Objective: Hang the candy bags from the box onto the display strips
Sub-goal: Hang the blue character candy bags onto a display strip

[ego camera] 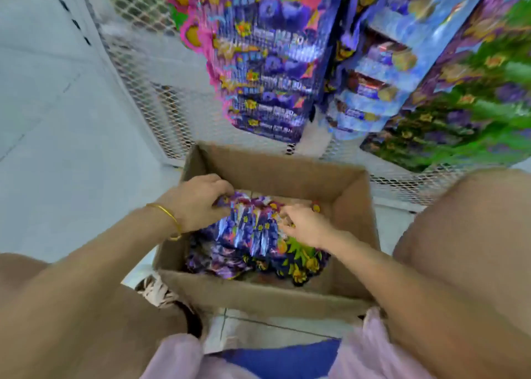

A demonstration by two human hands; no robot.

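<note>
Several display strips (275, 71) at one o'clock hang full; the box (258, 292) at six holds many candy bags (253, 235). My left hand (198, 203) and right hand (304, 223) both pinch the top bunch.

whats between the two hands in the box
A bunch of purple candy bags, gripped at either side by the left hand and right hand, inside the box, seen in the head view.

hanging bags (275, 62) — lettering blurred | box (258, 292) — bottom seemingly hidden
</note>
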